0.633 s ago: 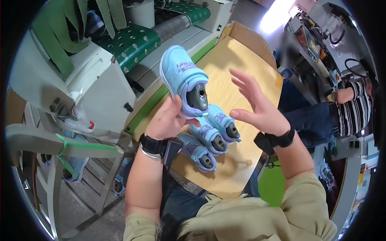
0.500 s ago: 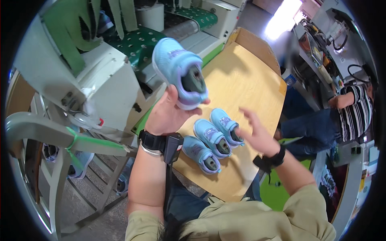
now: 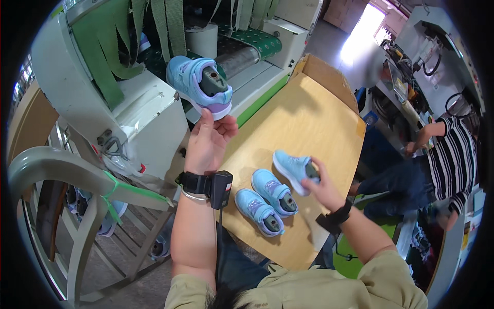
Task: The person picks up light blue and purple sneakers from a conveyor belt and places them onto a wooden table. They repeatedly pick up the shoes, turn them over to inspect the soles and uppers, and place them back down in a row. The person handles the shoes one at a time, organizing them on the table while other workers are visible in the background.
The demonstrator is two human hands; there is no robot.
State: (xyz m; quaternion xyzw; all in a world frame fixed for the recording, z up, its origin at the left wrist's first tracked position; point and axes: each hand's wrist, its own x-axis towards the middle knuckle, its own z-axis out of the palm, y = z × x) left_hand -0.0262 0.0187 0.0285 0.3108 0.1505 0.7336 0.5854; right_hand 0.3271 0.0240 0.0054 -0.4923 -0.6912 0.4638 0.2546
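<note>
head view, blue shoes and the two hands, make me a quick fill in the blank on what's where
1. The left hand holds one blue shoe up near the ____ machine housing.
2. The right hand grips a second shoe above the ____ board.
3. ____ more shoes lie side by side on the board, one beside the other.

Missing words: white; wooden; two

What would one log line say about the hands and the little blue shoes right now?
left hand: holds up light-blue child's shoe | right hand: grips second blue shoe | two blue shoes lie on tan board
</note>
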